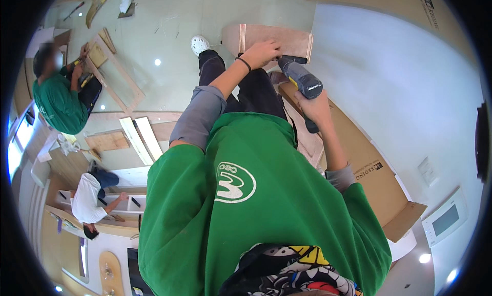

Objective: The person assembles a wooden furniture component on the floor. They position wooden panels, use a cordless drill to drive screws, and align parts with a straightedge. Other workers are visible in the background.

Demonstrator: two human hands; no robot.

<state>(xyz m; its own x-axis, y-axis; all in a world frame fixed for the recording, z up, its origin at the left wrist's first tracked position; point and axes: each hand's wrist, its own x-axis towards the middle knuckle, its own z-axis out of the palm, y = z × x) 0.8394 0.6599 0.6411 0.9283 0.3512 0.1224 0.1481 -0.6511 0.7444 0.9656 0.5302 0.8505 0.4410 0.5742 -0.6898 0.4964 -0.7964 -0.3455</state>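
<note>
A dark grey cordless drill (301,78) with a yellow mark is in my right hand (316,109), whose fingers wrap round its grip. Its nose points away from me, up and to the left, at a reddish-brown wooden panel piece (277,37) with pale layered edges. Along the near side of that piece runs a black strip (295,59). My left hand (261,53) rests at the near edge of the wood, just left of the drill's nose. Its fingers are bent together; anything pinched in them is too small or hidden to make out.
Brown cardboard (353,142) leans along the white wall (389,81) on my right. At the left a person in green (61,106) handles a wooden frame (120,81); another in white (88,197) is by a shelf unit. White boards (141,137) and offcuts lie on the floor.
</note>
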